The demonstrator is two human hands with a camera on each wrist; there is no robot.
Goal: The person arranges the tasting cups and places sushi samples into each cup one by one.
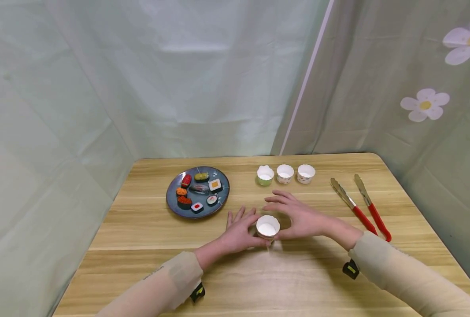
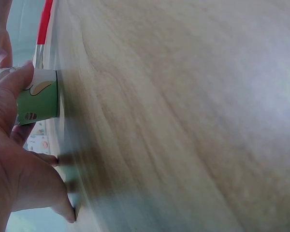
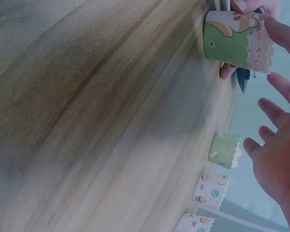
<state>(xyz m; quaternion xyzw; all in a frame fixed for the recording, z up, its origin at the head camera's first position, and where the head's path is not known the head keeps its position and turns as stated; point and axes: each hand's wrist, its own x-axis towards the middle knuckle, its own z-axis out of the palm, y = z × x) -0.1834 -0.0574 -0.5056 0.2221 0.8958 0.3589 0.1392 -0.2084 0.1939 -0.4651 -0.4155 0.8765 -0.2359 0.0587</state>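
One green-and-white cup point(image 1: 268, 226) stands upright on or just above the counter point(image 1: 254, 286), the left hand point(image 1: 239, 234) gripping its wall between thumb and fingers. The right hand point(image 1: 301, 218) has its fingers spread, gripping nothing, thumb beside the rim. Probably thin paper, the cup should prove light but easily crushed; a gentle hold low down would suit.

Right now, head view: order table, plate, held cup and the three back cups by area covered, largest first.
1. Table
2. Plate
3. Held cup, perhaps only because it's nearer the camera
4. Back cups, left, middle, right: too alike to rank
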